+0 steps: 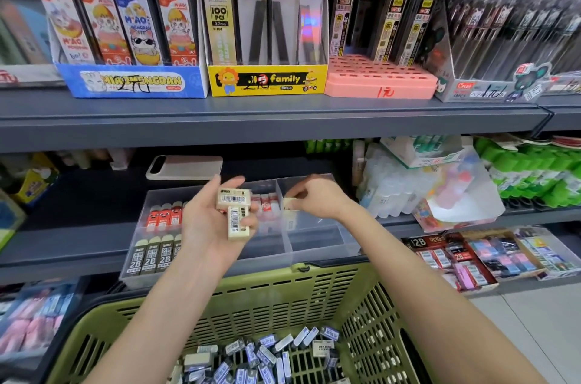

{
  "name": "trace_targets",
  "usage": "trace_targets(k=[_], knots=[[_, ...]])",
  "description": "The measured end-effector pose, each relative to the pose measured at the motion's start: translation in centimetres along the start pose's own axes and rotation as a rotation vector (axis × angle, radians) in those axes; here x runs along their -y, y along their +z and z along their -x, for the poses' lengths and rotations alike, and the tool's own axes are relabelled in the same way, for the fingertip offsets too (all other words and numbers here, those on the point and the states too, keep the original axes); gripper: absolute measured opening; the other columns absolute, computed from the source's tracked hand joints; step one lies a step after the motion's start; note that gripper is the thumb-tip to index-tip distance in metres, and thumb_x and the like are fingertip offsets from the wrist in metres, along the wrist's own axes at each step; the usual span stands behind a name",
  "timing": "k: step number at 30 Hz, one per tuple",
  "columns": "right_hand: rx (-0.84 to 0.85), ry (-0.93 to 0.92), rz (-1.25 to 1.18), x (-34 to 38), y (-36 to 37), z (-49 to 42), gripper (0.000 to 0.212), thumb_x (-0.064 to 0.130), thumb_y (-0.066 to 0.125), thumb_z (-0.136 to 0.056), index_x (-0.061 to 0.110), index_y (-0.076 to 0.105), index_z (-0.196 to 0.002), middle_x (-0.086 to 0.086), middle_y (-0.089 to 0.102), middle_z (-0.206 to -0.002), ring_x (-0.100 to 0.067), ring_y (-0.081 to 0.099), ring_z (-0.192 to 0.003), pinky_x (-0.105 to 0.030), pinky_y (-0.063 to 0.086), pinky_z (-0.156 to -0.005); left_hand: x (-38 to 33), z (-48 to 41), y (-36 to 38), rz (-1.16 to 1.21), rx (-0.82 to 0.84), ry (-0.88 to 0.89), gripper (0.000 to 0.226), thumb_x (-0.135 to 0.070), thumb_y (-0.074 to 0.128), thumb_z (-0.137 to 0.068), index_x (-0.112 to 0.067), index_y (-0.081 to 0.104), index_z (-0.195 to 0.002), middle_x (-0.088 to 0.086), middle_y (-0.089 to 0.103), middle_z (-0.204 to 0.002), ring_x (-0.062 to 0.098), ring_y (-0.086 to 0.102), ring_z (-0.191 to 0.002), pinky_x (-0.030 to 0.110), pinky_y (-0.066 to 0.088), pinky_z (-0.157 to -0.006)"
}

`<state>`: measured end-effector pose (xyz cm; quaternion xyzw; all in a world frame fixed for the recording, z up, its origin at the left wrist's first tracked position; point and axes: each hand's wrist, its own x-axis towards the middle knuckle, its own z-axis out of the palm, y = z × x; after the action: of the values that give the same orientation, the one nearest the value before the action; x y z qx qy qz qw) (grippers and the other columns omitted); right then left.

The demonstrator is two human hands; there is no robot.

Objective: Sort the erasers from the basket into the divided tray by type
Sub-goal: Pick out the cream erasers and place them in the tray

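Note:
A clear divided tray [317,250] sits on the lower shelf. Its left part holds red erasers [163,216] behind dark 2B erasers [151,256], and red-and-white erasers [267,204] stand in the middle. My left hand [209,220], palm up above the tray, holds two cream erasers [235,210] with barcodes. My right hand [317,198] pinches one cream eraser [290,203] over the tray's right compartment. Below, a green basket [267,295] holds several loose wrapped erasers [267,355].
A phone [185,166] lies on the shelf behind the tray. Boxes of erasers [471,254] sit to the right, and bagged bottles [418,185] stand beside the tray. The upper shelf [251,119] carries pencil-lead display boxes.

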<state>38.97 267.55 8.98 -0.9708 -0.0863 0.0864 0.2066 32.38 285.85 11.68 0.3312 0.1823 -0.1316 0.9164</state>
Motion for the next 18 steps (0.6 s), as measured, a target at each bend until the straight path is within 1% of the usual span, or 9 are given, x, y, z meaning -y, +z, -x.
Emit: trace_targets(k=[3, 6, 7, 9, 11, 12, 14, 16, 18], knots=[[0.062, -0.001, -0.022, -0.5, 0.4, -0.2, 0.029, 0.028, 0.047, -0.095, 0.023, 0.067, -0.115, 0.004, 0.063, -0.125, -0.018, 0.057, -0.114, -0.032, 0.045, -0.096, 0.1, 0.0, -0.2, 0.091, -0.009, -0.012, 0.037, -0.037, 0.047, -0.095, -0.004, 0.062, -0.104, 0.015, 0.054, -0.088, 0.025, 0.054, -0.067, 0.022, 0.045, -0.043], [0.057, 0.022, 0.012, -0.7, 0.6, 0.4, 0.033, 0.031, 0.04, -0.097, 0.026, 0.063, -0.121, 0.003, 0.061, -0.128, -0.021, 0.053, -0.12, -0.035, 0.039, -0.102, 0.5, 0.0, -0.2, 0.146, -0.03, -0.009, 0.033, -0.031, 0.048, -0.095, -0.002, 0.064, -0.098, 0.015, 0.056, -0.091, 0.027, 0.055, -0.076, 0.027, 0.052, -0.054], [-0.01, 0.02, 0.101, -0.5, 0.6, 0.9, 0.033, 0.033, 0.039, -0.098, 0.028, 0.063, -0.12, 0.001, 0.063, -0.125, -0.024, 0.053, -0.119, -0.036, 0.037, -0.101, 0.6, 0.0, -0.2, 0.153, -0.034, -0.005, 0.031, -0.029, 0.048, -0.096, -0.002, 0.063, -0.095, 0.015, 0.056, -0.09, 0.026, 0.055, -0.075, 0.028, 0.053, -0.057], [-0.301, -0.015, 0.222, 0.4, 0.8, 2.5, 0.032, 0.039, 0.04, -0.097, 0.027, 0.069, -0.106, 0.0, 0.07, -0.105, -0.025, 0.056, -0.104, -0.035, 0.037, -0.09, 0.9, 0.0, -0.2, 0.168, -0.033, 0.008, 0.028, -0.028, 0.048, -0.096, -0.004, 0.062, -0.093, 0.014, 0.057, -0.087, 0.025, 0.055, -0.074, 0.03, 0.052, -0.063], [-0.497, -0.058, -0.015, 2.3, 1.4, 4.9, 0.04, 0.05, 0.045, -0.092, 0.023, 0.07, -0.075, 0.005, 0.069, -0.071, -0.014, 0.057, -0.073, -0.031, 0.041, -0.07, 1.1, -0.1, -0.3, 0.173, -0.022, 0.039, 0.028, -0.029, 0.048, -0.096, -0.005, 0.061, -0.09, 0.012, 0.057, -0.084, 0.024, 0.056, -0.072, 0.031, 0.051, -0.066], [-0.467, -0.047, -0.202, 3.5, 1.6, 6.1, 0.05, 0.058, 0.045, -0.088, 0.02, 0.065, -0.061, 0.004, 0.062, -0.057, -0.009, 0.05, -0.058, -0.028, 0.037, -0.059, 1.3, -0.2, -0.3, 0.156, -0.017, 0.069, 0.028, -0.03, 0.047, -0.097, -0.007, 0.061, -0.088, 0.011, 0.057, -0.081, 0.023, 0.056, -0.07, 0.031, 0.05, -0.066], [-0.293, 0.008, -0.474, 5.7, 2.0, 7.8, 0.064, 0.067, 0.046, -0.081, 0.012, 0.059, -0.052, -0.005, 0.055, -0.05, -0.007, 0.039, -0.046, -0.026, 0.032, -0.052, 1.8, -0.3, -0.1, 0.064, -0.016, 0.151, 0.028, -0.031, 0.044, -0.098, -0.011, 0.059, -0.086, 0.007, 0.056, -0.075, 0.019, 0.055, -0.068, 0.031, 0.046, -0.066], [-0.199, 0.047, -0.543, 7.2, 2.6, 8.7, 0.052, 0.06, 0.055, -0.081, 0.018, 0.061, -0.051, 0.001, 0.051, -0.046, -0.005, 0.037, -0.046, -0.022, 0.03, -0.051, 2.4, -0.1, 0.1, -0.031, -0.004, 0.226, 0.026, -0.032, 0.044, -0.097, -0.013, 0.058, -0.088, 0.007, 0.052, -0.078, 0.019, 0.051, -0.07, 0.032, 0.04, -0.069], [-0.191, 0.075, -0.633, 8.1, 2.7, 9.1, 0.036, 0.045, 0.064, -0.082, 0.016, 0.066, -0.059, 0.006, 0.053, -0.052, -0.006, 0.043, -0.053, -0.024, 0.034, -0.057, 2.9, 0.2, 0.1, -0.114, 0.015, 0.282, 0.024, -0.032, 0.043, -0.098, -0.015, 0.059, -0.091, 0.009, 0.051, -0.083, 0.02, 0.049, -0.074, 0.033, 0.039, -0.07]])
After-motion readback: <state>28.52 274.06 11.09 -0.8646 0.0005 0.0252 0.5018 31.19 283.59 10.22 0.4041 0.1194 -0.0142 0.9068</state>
